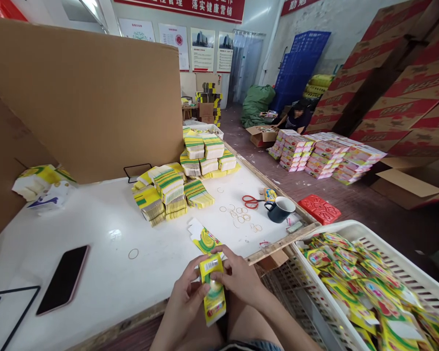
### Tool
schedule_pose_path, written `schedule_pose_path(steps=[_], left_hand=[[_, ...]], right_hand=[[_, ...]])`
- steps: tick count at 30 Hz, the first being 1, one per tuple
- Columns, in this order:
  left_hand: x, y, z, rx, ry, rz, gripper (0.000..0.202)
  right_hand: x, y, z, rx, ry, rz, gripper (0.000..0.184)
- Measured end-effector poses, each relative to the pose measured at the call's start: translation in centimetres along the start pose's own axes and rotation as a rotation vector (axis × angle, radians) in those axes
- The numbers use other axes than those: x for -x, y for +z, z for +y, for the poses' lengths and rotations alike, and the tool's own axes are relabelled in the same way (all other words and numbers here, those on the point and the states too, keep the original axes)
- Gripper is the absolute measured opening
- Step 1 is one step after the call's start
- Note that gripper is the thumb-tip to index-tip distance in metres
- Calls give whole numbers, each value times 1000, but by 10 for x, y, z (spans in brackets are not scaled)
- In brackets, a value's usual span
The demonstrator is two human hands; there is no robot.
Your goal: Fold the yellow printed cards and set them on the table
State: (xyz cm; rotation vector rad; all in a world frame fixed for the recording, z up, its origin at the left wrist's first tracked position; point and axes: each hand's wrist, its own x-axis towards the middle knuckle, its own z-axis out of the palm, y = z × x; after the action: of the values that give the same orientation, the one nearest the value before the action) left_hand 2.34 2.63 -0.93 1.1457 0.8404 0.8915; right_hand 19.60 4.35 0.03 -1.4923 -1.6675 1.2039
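Note:
Both my hands hold one small yellow packet [212, 290] upright just below the near edge of the white table [106, 263]. My left hand [185, 302] grips its left side, fingers curled. My right hand [237, 275] pinches its top right, near the barcode. A flat yellow carton blank [204, 238] lies on the table just beyond my hands. To my right stands a white plastic crate [388, 248] filled with several similar yellow packets [354, 282].
Bundles of flat yellow cartons [168, 192] are stacked mid-table. A black phone [63, 279], loose rubber bands [241, 217], red scissors [250, 201] and a dark mug [280, 209] lie about. Cardboard sheets [84, 92] wall the left. Another person [296, 117] sits far back by boxed stacks [322, 156].

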Motion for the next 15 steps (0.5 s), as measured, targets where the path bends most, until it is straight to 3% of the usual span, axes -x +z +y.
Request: schedule_pose_path(steps=[5, 9, 12, 15], left_hand=[[1, -2, 3, 99, -20, -9, 45], [-1, -1, 2, 191, -27, -3, 47], [-5, 11, 0, 201, -12, -13, 45], [-10, 25, -5, 199, 8, -1, 49]], right_hand=[[2, -5, 0, 4, -18, -33, 49], [1, -5, 4, -162, -158, 66, 30], [2, 1, 6, -356, -159, 82, 26], [10, -11, 9, -322, -148, 127, 25]])
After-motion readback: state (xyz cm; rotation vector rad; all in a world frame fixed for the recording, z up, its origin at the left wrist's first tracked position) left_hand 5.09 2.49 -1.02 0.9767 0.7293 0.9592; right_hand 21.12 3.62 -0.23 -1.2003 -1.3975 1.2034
